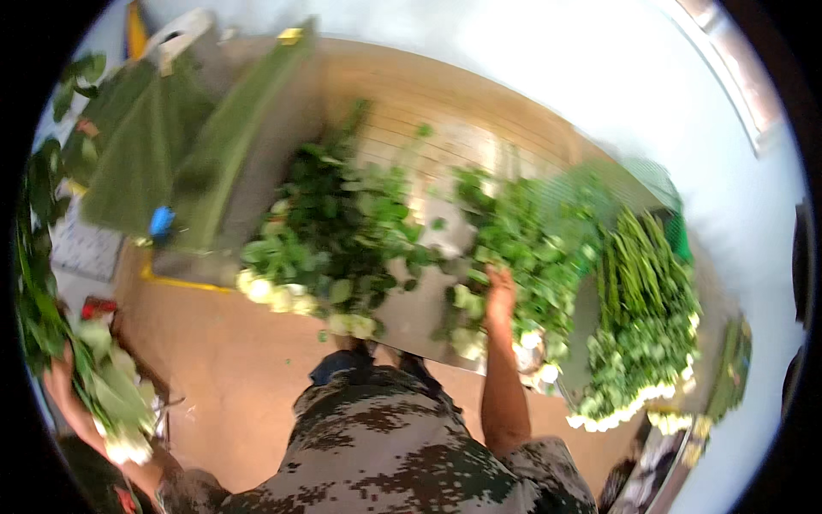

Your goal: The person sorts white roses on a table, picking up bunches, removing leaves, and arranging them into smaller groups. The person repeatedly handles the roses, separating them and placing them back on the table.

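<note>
At the far left my left hand [60, 373] is closed round the stems of several white roses [128, 445]. Their pale heads hang low and their leafy stems rise along the picture's edge. My right hand [499, 295] reaches over the table to a loose heap of white roses [535, 244], touching the leaves. Blur and foliage hide its fingertips, so its grip is unclear. Left of it lies another heap of white roses [321, 231], its heads toward me at the table's near edge.
A large stack of white roses [642, 317] lies at the right, beside green netting [582, 193]. Green cloth-covered panels [205, 137] stand at the left, with a small blue object [161, 222] on them. Brown floor [231, 368] lies in front of the metal-topped table [415, 321].
</note>
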`<state>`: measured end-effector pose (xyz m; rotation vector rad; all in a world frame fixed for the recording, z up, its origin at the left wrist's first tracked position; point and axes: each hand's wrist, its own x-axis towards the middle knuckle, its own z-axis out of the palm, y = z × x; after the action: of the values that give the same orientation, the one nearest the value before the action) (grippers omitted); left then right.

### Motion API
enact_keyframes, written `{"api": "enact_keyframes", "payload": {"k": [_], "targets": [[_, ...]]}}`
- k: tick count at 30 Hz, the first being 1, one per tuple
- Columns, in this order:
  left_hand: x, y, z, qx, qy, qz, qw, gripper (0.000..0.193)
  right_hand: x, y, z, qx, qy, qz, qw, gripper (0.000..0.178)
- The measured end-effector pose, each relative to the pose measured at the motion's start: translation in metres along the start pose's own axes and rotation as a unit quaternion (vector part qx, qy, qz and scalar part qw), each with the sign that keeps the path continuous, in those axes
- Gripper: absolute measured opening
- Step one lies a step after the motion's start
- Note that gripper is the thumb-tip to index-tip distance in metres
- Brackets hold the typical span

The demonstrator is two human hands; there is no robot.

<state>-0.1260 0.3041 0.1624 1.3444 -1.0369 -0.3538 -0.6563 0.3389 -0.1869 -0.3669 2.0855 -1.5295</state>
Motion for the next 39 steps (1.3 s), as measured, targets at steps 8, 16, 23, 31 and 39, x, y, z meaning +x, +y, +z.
{"api": "enact_keyframes", "payload": {"k": [8,16,23,31,39], "targets": [[0.158,-0.049,0.064,0.298,-0.195,-0.041,0.934,0.037,-0.012,0.033,-0.018,0.099,-0.013,0.044,0.994,0.043],[0.243,-0.363,0.084,0.308,-0.427,0.116,0.842,0.055,-0.017,0.081,-0.009,-0.310,-0.064,-0.245,0.916,0.036],[0.138,-0.210,0.039,-0.059,-0.077,0.030,0.995,0.037,-0.049,0.014,0.007,0.010,0.001,-0.044,0.999,0.017],[-0.141,-0.108,0.138,-0.067,-0.299,0.142,0.941,0.039,-0.054,0.003,0.021,-0.299,0.000,-0.128,0.946,0.041],[-0.299,-0.184,0.286,0.108,-0.628,0.037,0.770,0.043,-0.003,-0.010,-0.059,-0.424,0.039,-0.090,0.900,0.037]]}}
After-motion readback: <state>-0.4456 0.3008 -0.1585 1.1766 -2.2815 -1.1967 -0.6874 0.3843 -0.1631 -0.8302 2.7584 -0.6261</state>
